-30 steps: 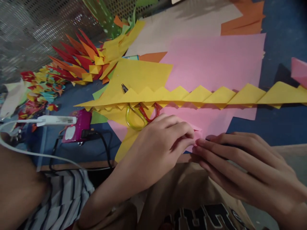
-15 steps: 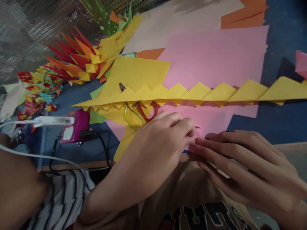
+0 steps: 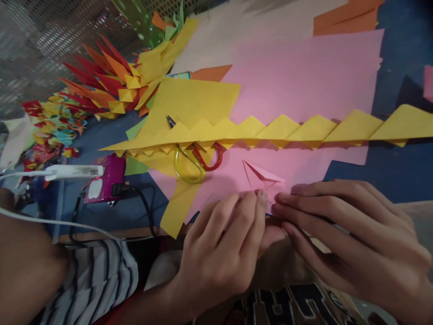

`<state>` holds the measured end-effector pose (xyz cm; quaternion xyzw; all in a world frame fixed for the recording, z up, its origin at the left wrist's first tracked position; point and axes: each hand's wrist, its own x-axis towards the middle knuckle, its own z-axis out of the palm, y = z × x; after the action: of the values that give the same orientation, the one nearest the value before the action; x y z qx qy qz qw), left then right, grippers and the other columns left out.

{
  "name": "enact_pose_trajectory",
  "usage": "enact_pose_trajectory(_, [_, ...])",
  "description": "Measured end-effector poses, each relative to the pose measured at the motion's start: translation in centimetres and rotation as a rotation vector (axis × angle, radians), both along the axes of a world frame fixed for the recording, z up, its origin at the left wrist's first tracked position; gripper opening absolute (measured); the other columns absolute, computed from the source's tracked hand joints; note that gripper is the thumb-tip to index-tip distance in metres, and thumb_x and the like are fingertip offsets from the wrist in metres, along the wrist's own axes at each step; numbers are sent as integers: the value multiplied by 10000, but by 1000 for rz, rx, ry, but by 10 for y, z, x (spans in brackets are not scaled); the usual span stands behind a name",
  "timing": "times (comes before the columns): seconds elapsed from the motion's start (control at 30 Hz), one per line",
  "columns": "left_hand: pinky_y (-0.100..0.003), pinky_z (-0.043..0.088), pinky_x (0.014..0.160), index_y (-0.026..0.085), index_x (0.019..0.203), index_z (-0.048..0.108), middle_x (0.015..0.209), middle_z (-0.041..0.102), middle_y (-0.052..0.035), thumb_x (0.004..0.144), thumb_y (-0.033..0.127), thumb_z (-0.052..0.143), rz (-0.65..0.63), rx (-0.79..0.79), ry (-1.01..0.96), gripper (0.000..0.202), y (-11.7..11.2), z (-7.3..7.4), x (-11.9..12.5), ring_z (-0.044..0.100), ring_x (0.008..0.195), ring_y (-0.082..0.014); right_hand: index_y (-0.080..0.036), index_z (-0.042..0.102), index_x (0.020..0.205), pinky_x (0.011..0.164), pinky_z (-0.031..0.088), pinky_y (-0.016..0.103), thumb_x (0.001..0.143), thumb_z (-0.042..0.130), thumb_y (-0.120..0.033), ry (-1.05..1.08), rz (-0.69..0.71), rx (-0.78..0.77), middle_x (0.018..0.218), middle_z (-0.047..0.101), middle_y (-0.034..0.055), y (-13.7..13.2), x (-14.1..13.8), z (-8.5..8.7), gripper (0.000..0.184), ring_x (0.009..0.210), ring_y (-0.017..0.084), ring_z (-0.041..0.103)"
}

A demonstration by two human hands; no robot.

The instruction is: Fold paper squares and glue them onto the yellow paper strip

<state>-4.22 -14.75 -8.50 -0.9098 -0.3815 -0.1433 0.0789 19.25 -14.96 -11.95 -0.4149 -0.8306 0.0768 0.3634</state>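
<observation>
A small folded pink paper [image 3: 260,174] lies at the near edge of a larger pink sheet [image 3: 304,81], with an open flap and a sharp point on its far side. My left hand [image 3: 225,241] is closed, its curled fingertips gripping the paper's near edge. From the right, my right hand [image 3: 352,230] pinches the near right corner, its long fingers on top and thumb lower down. Just beyond runs a long zigzag yellow folded-paper strip [image 3: 243,131]. Scissors [image 3: 189,167] with yellow and red handles lie partly under that strip.
Yellow sheets [image 3: 196,99] lie behind the strip. At the back left sits a cluster of red, orange and yellow folded pieces [image 3: 104,85], with small colourful scraps [image 3: 54,126] beside it. A magenta power box [image 3: 108,178] with cables is at left, near another person's striped clothing [image 3: 98,275].
My left hand has drawn back toward me and turned, uncovering the folded pink paper and more of the scissors' handles. My right hand stays nearly in place.
</observation>
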Motion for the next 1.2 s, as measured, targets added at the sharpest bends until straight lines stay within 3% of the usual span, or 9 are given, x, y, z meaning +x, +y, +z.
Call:
enact_pose_trajectory(0.2, [-412,552,972,65,1385,709,1345,785,-68,991,357,789,-74,112,-13,497,-3,-11,-2,670,1213,-278,-182,773,1162,959,546,434,881,804,-110,0,-8,1,1189,784,7,0,0,-1,292,1141,230,680])
enact_pose_trajectory(0.33, [-402,548,963,83,1326,735,1319,798,-69,1000,303,765,-55,56,-106,395,-1,-15,-2,714,1184,-245,-185,779,1158,952,551,435,892,792,-116,4,-22,6,1168,789,12,1,0,-1,275,1133,232,686])
enact_pose_trajectory(0.47, [-408,497,981,210,1291,753,1246,825,22,1001,235,722,59,-72,-230,292,2,-15,0,726,1102,-199,-197,778,1193,954,563,438,890,792,-115,2,-15,-18,1186,781,15,-1,2,0,315,1144,234,689])
enact_pose_trajectory(0.57, [-411,502,975,194,1265,755,1222,828,4,965,224,749,69,-98,-260,301,2,-16,2,719,1111,-221,-194,767,1207,963,590,426,896,780,-101,32,23,-43,1208,769,28,-2,5,5,325,1139,226,693])
enact_pose_trajectory(0.7, [-424,518,1007,185,1233,750,1271,813,-30,978,287,755,11,-53,-236,275,2,-20,2,720,1194,-251,-164,701,1352,1147,570,399,903,692,3,-29,36,9,1403,700,58,6,15,14,479,1275,232,670])
enact_pose_trajectory(0.83, [-415,520,1052,191,1145,744,1247,820,-11,972,350,798,-76,-35,-273,241,1,-23,0,708,1293,-242,-215,618,1483,1279,482,416,987,555,-30,-261,131,31,1586,581,0,23,26,15,532,1455,231,575])
enact_pose_trajectory(1.0, [-414,540,1017,189,1200,753,1235,817,-1,990,228,754,-92,52,-260,214,-3,-16,0,723,1203,-226,-205,636,1457,1190,542,426,1018,573,-111,-291,153,40,1487,658,15,29,26,11,454,1404,238,601])
enact_pose_trajectory(1.1, [-410,551,946,157,1195,771,1187,819,-16,1018,151,678,-92,71,-172,200,-2,-8,-1,731,1087,-215,-207,649,1445,1117,571,444,1027,606,-175,-332,116,63,1421,687,31,25,23,11,421,1285,251,640])
enact_pose_trajectory(1.2, [-416,543,949,123,1170,771,1175,812,-48,1016,135,687,-78,141,-51,176,4,-3,-3,721,1118,-240,-195,679,1374,1107,563,502,1029,614,-207,-378,79,82,1375,703,52,22,24,12,351,1217,290,644])
